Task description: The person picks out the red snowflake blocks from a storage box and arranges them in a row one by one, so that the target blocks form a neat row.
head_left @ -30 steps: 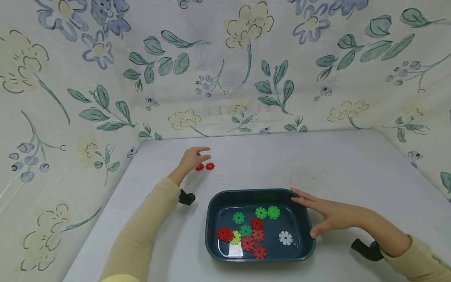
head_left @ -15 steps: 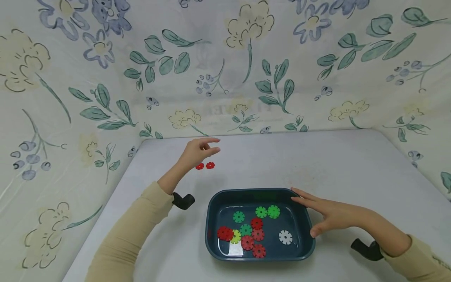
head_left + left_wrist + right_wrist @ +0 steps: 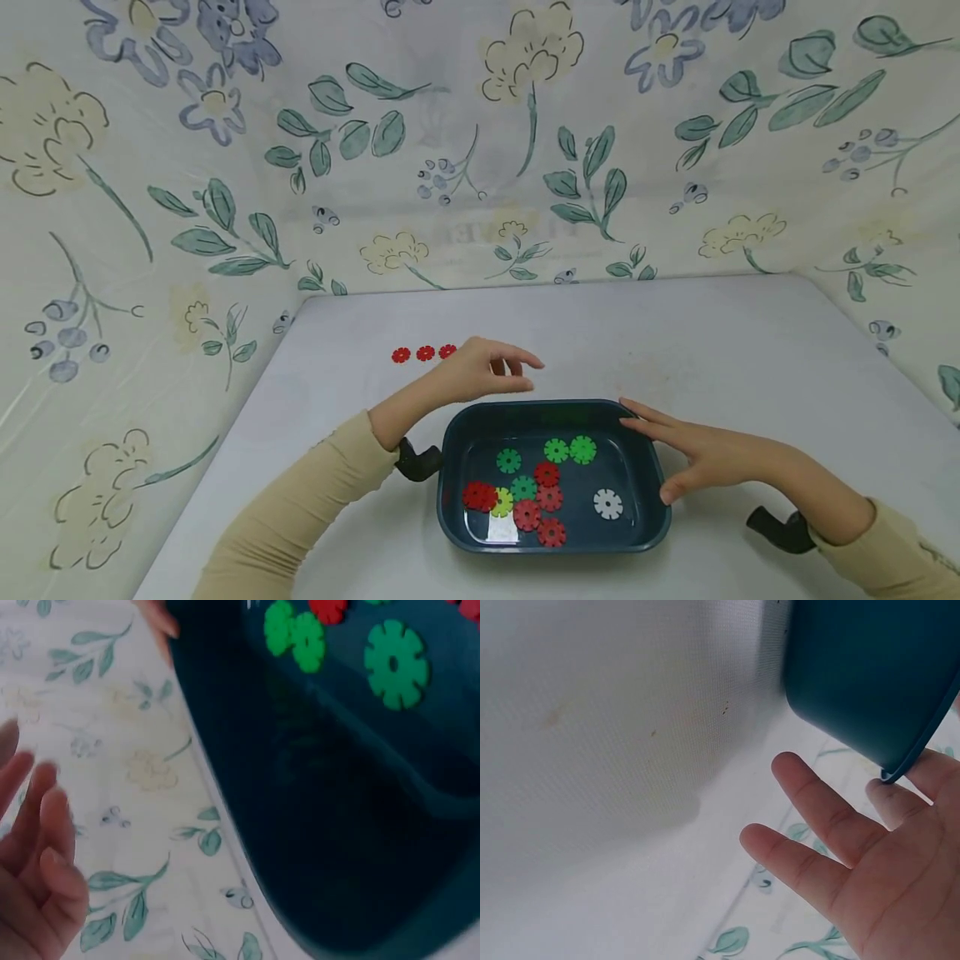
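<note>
My left hand (image 3: 476,372), holding nothing, hovers beside the far left rim of a dark blue tray (image 3: 637,546), its fingers loosely bent. Three red notched plastic discs (image 3: 401,355) lie in a row on the table behind it, the rightmost partly covered by the hand. My right hand (image 3: 708,457) rests at the tray's right end, fingers spread along the rim. In the right wrist view those fingers (image 3: 821,806) are straight. Inside the tray lie several red discs (image 3: 551,532), green discs (image 3: 508,461), a yellow disc (image 3: 502,503) and a white disc (image 3: 607,504).
The white table (image 3: 750,350) stretches around the tray. A flower-patterned cloth (image 3: 480,167) rises behind it and along both sides. A black wrist mount (image 3: 418,461) sticks out under the left wrist, close to the tray's left side; another black mount (image 3: 782,532) is at the right wrist.
My left hand has left the red discs and moved right and nearer, to the tray's far rim. A third red disc at the row's left end is now uncovered. The right hand stays put.
</note>
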`<state>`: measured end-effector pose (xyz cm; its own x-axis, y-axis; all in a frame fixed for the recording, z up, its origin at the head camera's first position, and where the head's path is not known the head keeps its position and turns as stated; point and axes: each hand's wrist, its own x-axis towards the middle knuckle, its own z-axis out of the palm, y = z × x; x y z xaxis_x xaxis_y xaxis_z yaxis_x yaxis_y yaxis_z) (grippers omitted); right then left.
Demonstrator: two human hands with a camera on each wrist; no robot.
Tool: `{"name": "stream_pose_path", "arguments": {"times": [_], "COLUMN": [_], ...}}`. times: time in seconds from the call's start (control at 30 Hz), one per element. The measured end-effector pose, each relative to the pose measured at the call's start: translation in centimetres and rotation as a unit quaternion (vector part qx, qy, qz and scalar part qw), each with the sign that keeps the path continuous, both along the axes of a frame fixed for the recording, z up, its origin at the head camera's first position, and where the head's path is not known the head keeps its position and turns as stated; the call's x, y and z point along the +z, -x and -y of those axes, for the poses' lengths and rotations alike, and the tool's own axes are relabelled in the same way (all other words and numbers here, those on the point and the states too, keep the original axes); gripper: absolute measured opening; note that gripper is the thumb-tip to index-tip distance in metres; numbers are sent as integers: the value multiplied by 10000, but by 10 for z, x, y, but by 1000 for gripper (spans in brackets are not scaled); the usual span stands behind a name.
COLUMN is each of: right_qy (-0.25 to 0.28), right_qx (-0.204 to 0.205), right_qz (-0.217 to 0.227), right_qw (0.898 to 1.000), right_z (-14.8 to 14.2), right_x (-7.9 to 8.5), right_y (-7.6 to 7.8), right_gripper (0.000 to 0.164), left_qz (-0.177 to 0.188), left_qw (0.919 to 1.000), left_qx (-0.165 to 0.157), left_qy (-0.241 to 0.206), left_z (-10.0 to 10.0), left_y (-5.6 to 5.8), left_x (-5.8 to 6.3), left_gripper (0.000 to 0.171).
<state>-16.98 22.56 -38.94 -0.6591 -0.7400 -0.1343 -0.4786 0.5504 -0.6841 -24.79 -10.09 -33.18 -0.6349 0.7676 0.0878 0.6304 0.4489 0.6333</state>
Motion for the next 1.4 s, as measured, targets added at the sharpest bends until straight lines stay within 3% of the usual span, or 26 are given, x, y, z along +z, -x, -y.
{"name": "stream_pose_path", "arguments": {"times": [0.07,0.17,0.3,0.6,0.8,0.9,1.0,1.13,1.4], "right_qy": [-9,-36,-71,-64,6,26,8,-10,-2], "right_qx": [2,4,7,65,41,51,55,47,44], "right_qz": [6,18,16,-60,-5,-10,-21,-24,-24], "right_qw": [10000,10000,10000,9999,10000,10000,10000,10000,10000], "right_z": [0,1,1,0,0,-1,-1,-1,-1], "right_x": [0,0,0,-2,-1,-1,-2,-3,-1], "right_y": [0,0,0,1,2,1,1,2,1], "right_gripper": [89,89,89,88,89,89,89,89,89], "left_qz": [150,412,590,872,1131,1429,1630,1555,1382], "left_qw": [9972,9845,9676,9440,9233,9100,8917,8711,8641], "left_qx": [-591,-1322,-1851,-2201,-2429,-2633,-2900,-3295,-3517], "left_qy": [433,1081,1615,2298,2751,2866,3068,3293,3326], "left_z": [-8,-18,-33,-55,-60,-63,-67,-71,-74], "left_y": [-3,-4,-5,-9,-14,-18,-25,-31,-36], "left_x": [-2,-4,-11,-35,-44,-49,-54,-61,-66], "left_gripper": [33,33,34,34,32,33,33,33,29]}}
